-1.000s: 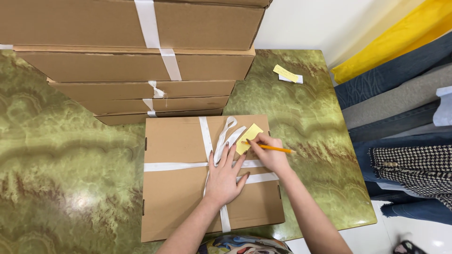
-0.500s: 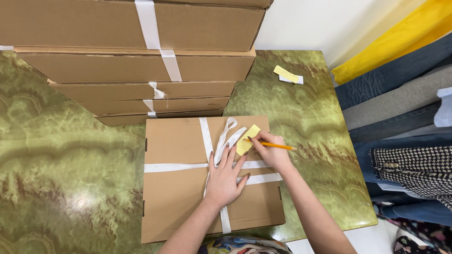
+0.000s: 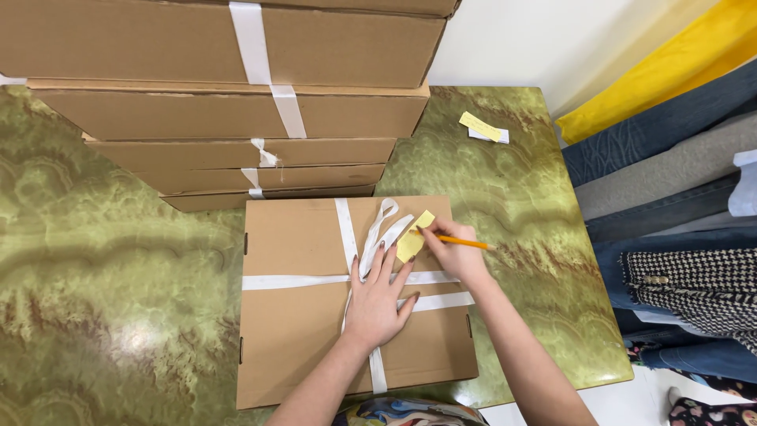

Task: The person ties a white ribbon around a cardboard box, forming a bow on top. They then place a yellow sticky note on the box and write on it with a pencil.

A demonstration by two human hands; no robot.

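1. On the green marble table [image 3: 95, 260] lies a cardboard box [image 3: 300, 331] tied with white ribbon [image 3: 292, 281]
2. Left hand [image 3: 377, 304] rests flat, fingers spread, touching the yellow sticky note [image 3: 413, 240] on the box
3. Right hand [image 3: 451, 251] pinches a yellow pencil [image 3: 465, 243], tip on the note

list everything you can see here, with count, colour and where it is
flat cardboard box: one, brown, on the table in front of the person, tied crosswise with white ribbon
white ribbon: one, white, across the flat box, looped ends near its top middle
yellow note: one, yellow, on the box top by the ribbon loops
pencil: one, orange-yellow, in the right hand, tip at the note
stacked boxes: about five, brown, ribbon-tied, piled at the back of the table
table: one, green marbled, under everything
small notes: two, one yellow and one white, far right part of the table
folded fabrics: several, yellow, blue, grey, checked, at the right edge
left hand: flat on the box over the ribbon
right hand: gripping the pencil
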